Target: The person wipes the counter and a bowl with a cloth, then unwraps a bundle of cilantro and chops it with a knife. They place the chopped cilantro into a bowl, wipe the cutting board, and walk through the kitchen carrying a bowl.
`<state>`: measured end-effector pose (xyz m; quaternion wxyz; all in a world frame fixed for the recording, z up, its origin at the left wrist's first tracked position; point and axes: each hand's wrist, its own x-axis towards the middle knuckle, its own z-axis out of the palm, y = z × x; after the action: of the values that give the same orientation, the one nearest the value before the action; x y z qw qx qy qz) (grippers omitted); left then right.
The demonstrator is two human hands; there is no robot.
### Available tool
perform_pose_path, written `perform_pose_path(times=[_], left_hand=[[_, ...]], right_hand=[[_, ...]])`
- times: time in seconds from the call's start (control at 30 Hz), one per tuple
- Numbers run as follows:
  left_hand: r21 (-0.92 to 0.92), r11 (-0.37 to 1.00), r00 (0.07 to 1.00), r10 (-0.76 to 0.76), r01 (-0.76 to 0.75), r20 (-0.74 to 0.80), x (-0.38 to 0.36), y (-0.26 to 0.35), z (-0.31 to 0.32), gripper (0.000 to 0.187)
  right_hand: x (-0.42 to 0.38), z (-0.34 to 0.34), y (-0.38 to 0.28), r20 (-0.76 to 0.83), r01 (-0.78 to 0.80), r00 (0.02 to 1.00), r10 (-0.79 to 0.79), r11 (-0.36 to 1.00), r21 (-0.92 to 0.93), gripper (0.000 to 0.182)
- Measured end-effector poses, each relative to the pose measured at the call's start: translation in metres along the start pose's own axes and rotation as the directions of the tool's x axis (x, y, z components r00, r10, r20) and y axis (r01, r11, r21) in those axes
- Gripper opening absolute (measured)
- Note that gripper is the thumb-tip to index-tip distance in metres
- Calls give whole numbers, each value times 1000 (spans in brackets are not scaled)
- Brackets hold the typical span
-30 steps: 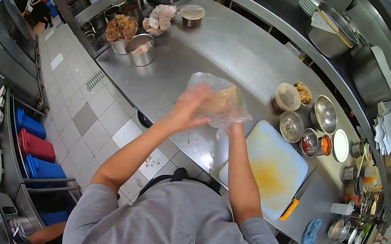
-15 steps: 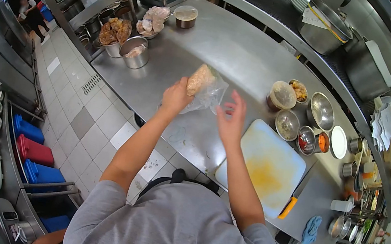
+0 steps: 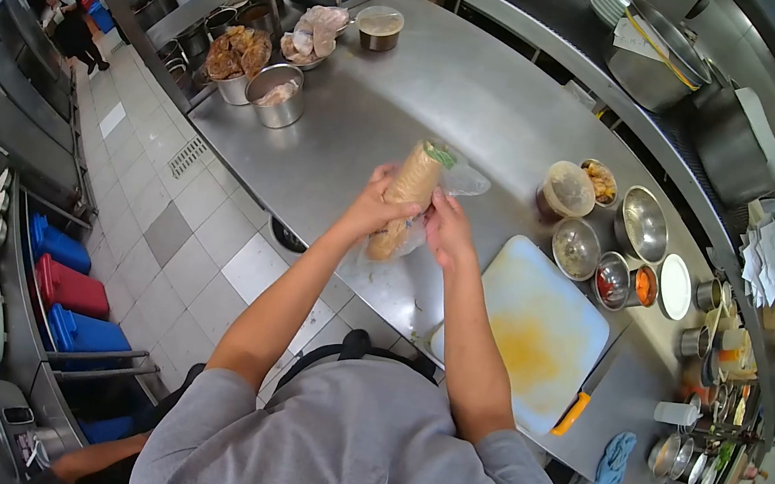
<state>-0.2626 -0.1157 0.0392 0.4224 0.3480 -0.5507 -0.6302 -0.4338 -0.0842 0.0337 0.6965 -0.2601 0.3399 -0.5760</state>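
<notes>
A long tan roll in clear plastic [image 3: 414, 178], green at its far end, is held upright-slanting over the steel counter [image 3: 356, 117]. My left hand [image 3: 381, 203] is wrapped round its lower left side, the thumb across the front. On the right side, my right hand [image 3: 449, 229] pinches the clear plastic beside the roll with bent fingers. Loose plastic sticks out to the right of the roll's top. To the right of my right forearm lies a white cutting board [image 3: 540, 330] with a yellow stain.
An orange-handled knife [image 3: 572, 413] lies beside the board, near a blue cloth [image 3: 615, 460]. Several bowls surround a steel bowl [image 3: 642, 224] at the right. Meat fills a bowl [image 3: 304, 47] at the back left. A co-worker's forearm [image 3: 99, 461] shows at the lower left; another person [image 3: 71, 25] stands far off.
The roll has turned more upright and its green end now shows. My right hand has come in from the right and closed on the plastic. The co-worker's arm at the lower left shows more.
</notes>
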Motion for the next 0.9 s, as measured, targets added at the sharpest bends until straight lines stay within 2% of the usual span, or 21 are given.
perform_pose_path(times=[0.07, 0.13, 0.17, 0.23, 0.27, 0.3, 0.33, 0.4, 0.43, 0.53, 0.63, 0.73, 0.83, 0.9], left_hand=[[-161, 987, 999, -20, 27, 46, 1, -10, -11, 67], [-484, 834, 955, -160, 266, 250, -10, 10, -17, 63], [-471, 849, 964, -150, 239, 218, -11, 9, -17, 63], [-443, 877, 980, -134, 187, 148, -13, 5, -19, 62], [-453, 877, 985, -118, 164, 127, -13, 3, -23, 61], [-462, 874, 988, -109, 147, 107, -13, 1, -26, 60], [-473, 872, 991, -102, 131, 87, -13, 1, -30, 58], [-453, 889, 991, -111, 65, -77, -10, 6, -39, 52], [-438, 898, 980, -113, 31, -161, -10, 11, -44, 49], [-383, 921, 918, -95, -66, -386, -17, 34, -87, 47], [-283, 959, 897, -114, -13, -427, -40, 38, -128, 46], [-295, 911, 880, -372, 287, -294, -68, 21, -148, 47], [-358, 858, 852, -466, 369, -238, -89, -15, -140, 49], [-530, 787, 879, -453, 316, -150, -97, -47, -139, 47]], right_hand=[[1, 9, -2, 28, 8, 1000, -9, 999, 39, 25], [7, 15, 2, 42, -20, 999, 18, 999, 42, 18], [13, 19, 5, -37, 0, 999, -5, 990, -139, 16], [28, 24, 16, -169, -10, 982, -83, 875, -483, 13], [38, 22, 21, -101, 161, 940, -325, 687, -709, 13], [50, 12, 32, 28, 282, 854, -520, 415, -865, 13], [55, 10, 37, 206, 343, 734, -647, 91, -935, 13], [63, 16, 33, 62, 223, 909, -411, 356, -908, 16], [63, 16, 35, 6, 135, 964, -266, 467, -874, 18], [60, 1, 53, 218, 251, 968, -125, 543, -802, 16], [34, -22, 75, 234, 237, 971, -48, 58, -970, 16], [9, -24, 100, 333, 332, 943, 5, 68, -941, 15], [6, -21, 119, 418, 413, 907, -48, -88, -906, 15], [11, -19, 123, 454, 445, 891, -22, -161, -881, 14]])
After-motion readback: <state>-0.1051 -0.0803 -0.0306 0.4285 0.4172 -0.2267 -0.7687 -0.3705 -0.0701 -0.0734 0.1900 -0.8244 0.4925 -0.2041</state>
